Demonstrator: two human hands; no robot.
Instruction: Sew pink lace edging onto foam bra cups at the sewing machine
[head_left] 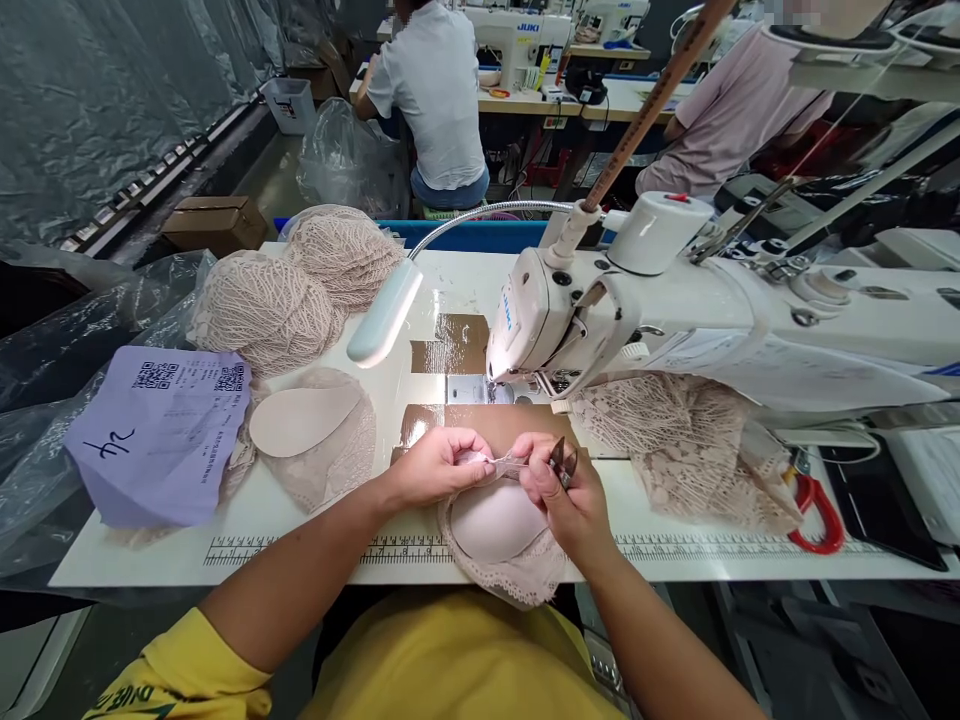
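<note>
A beige lace bra cup (499, 525) with a smooth pad hangs slightly over the table's front edge between my hands. My left hand (442, 466) is closed, pinching the cup's upper edge between thumb and fingers. Closed as well, my right hand (566, 495) pinches the same edge, and thin light threads stretch between both sets of fingertips. Small dark-bladed thread snips (562, 463) stick out of the right hand. Just beyond the hands stands a white sewing machine (525, 310), its needle area over a brown-taped plate.
Lace piles (259, 310) and a loose pad (304, 420) on lace lie left, beside a purple paper slip (161, 435). A lamp (386, 312) arches over the table. More lace (675, 440) and red-handled scissors (821, 515) lie right. Two people (435, 95) sit beyond.
</note>
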